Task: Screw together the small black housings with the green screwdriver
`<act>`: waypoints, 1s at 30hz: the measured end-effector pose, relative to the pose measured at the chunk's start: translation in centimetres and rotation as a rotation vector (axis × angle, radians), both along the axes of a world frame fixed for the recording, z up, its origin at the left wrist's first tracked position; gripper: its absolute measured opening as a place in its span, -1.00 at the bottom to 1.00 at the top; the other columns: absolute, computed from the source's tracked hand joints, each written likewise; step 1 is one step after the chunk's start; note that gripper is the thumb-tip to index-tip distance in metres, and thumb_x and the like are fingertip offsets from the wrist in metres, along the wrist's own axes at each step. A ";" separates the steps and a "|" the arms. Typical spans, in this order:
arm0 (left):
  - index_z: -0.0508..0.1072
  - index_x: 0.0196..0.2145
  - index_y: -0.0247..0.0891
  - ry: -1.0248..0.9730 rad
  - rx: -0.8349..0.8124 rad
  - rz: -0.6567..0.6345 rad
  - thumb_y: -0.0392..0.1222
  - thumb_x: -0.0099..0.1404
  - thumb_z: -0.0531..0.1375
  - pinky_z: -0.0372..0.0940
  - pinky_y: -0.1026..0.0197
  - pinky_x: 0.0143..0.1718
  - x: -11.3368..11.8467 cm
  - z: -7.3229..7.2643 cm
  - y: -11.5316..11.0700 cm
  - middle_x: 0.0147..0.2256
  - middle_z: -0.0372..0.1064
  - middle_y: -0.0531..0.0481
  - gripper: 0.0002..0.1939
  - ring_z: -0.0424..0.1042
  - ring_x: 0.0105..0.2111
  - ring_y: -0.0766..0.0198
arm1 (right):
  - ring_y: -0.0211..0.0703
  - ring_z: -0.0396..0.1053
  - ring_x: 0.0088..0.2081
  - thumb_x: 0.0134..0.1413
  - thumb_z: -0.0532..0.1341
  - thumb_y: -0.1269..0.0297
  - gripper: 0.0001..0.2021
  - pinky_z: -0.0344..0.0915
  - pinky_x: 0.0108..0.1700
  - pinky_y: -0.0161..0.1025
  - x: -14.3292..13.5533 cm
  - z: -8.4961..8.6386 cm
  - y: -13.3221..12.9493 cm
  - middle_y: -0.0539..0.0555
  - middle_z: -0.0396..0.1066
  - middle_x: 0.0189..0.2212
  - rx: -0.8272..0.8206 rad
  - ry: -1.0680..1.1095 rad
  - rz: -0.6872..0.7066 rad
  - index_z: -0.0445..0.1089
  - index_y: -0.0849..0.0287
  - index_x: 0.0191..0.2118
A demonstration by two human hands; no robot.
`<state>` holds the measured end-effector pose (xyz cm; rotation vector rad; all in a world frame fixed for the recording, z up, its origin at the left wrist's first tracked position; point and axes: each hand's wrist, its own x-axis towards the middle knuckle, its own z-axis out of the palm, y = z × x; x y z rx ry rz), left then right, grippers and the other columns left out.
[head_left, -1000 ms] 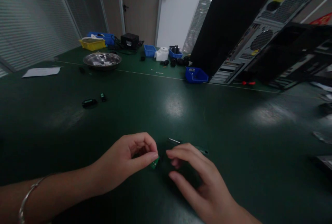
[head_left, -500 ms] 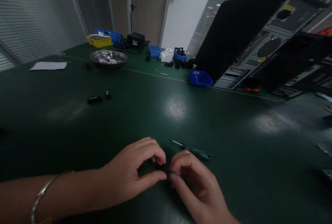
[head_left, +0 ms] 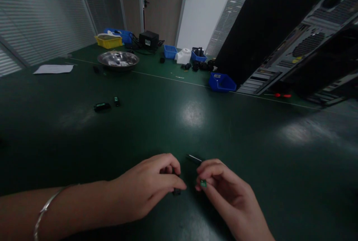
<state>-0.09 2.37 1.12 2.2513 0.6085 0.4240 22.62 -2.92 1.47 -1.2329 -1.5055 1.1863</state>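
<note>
Between the thumb and fingers of my right hand point(head_left: 226, 192) is a small green circuit board point(head_left: 203, 183). My left hand point(head_left: 151, 185), with a bracelet at its wrist, is closed on a small black plastic part point(head_left: 176, 191), mostly covered by the fingers. The two hands are a short way apart, low over the green table. Just behind my right hand lies a screwdriver point(head_left: 194, 158); its shaft shows and its handle is hidden by the hand. Farther off at the left lie two small black parts with green on top, a longer one point(head_left: 102, 107) and a shorter one point(head_left: 116, 101).
A steel bowl point(head_left: 118, 61), a yellow bin point(head_left: 109, 41) and a black box with cables point(head_left: 149, 40) stand along the back. A blue bin point(head_left: 222, 82) sits beside a large black computer case point(head_left: 268, 21) at the right. White paper point(head_left: 53, 69) lies at the back left.
My hands have moved apart, the right one to the right with the green circuit board, now plainly visible. The black part under my left fingers has come into view. The screwdriver's handle has become hidden.
</note>
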 end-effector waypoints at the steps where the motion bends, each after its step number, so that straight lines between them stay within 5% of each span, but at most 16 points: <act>1: 0.44 -0.01 -0.15 -0.011 -0.023 -0.004 -0.43 0.28 0.12 0.28 0.24 -0.15 0.0 0.0 -0.1 -0.07 0.27 -0.08 -0.65 0.35 -0.16 0.21 | -0.21 0.40 -0.33 0.18 0.23 0.31 -0.95 0.42 -0.32 -0.31 0.0 0.1 0.1 0.10 0.35 -0.25 -0.006 0.009 -0.015 0.43 0.13 -0.29; 14: 0.40 0.00 -0.17 -0.053 -0.094 0.050 -0.30 0.24 0.25 0.28 0.16 -0.04 0.3 -0.3 -0.4 -0.07 0.28 -0.09 -0.65 0.33 -0.09 0.14 | -0.21 0.42 -0.31 0.08 0.33 0.30 -0.91 0.46 -0.30 -0.33 -0.8 -0.2 -0.1 0.10 0.37 -0.25 -0.001 0.022 -0.033 0.44 0.14 -0.28; 22: 0.45 -0.20 -0.27 -0.147 -0.073 0.104 -0.22 0.33 0.20 0.24 0.23 -0.21 0.8 -0.2 -1.1 -0.27 0.38 -0.05 -0.90 0.35 -0.24 0.22 | -0.24 0.41 -0.26 0.14 0.25 0.43 -0.91 0.39 -0.25 -0.38 -1.9 -0.2 -0.8 0.05 0.36 -0.28 0.058 0.044 0.061 0.41 0.10 -0.26; 30: 0.45 -0.33 -0.29 -0.231 -0.063 0.154 -0.32 0.33 0.15 0.22 0.27 -0.31 1.0 0.2 -1.4 -0.37 0.39 -0.02 -0.91 0.36 -0.33 0.28 | -0.24 0.40 -0.25 0.13 0.24 0.51 -0.83 0.39 -0.26 -0.36 -2.0 -0.2 -0.9 0.03 0.31 -0.24 0.152 0.017 0.040 0.35 0.07 -0.27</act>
